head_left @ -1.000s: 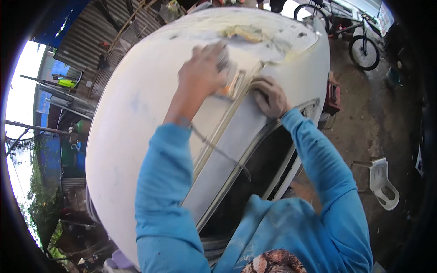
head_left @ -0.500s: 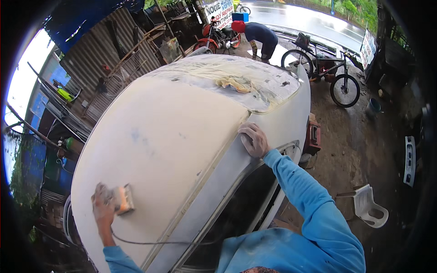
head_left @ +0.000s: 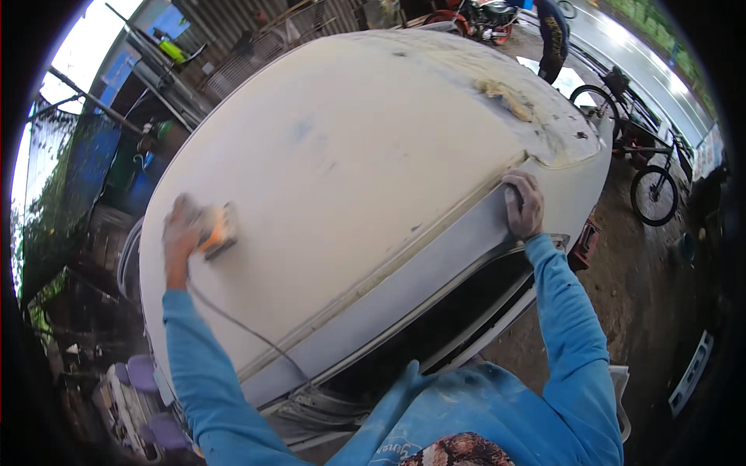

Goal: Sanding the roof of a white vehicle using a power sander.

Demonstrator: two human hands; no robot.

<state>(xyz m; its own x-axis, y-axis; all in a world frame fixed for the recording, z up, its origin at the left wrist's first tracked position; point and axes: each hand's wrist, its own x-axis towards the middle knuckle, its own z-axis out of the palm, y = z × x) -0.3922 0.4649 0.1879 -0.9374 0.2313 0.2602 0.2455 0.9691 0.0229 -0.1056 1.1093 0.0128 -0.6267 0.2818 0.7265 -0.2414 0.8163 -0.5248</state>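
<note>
My left hand, blurred by motion, is closed around an orange power sander. The sander rests on the pale, cream-coated roof of a car, near its left side. A dark cord trails from it across the roof toward my body. Farther right, my right hand grips the roof's edge above the side window, with its fingers bent. Both forearms are in blue sleeves. Bluish patches and small dark marks show on the coating.
Crumpled yellowish masking film covers the windshield area. A person stands beyond the car near a bicycle and a red motorcycle. At the right are a red toolbox and a white chair. Purple padded items lie at lower left.
The view has shifted left and closer over the roof. My left hand and the sander are still on the roof's left part, now farther from my body. My right hand stays at the roof edge.
</note>
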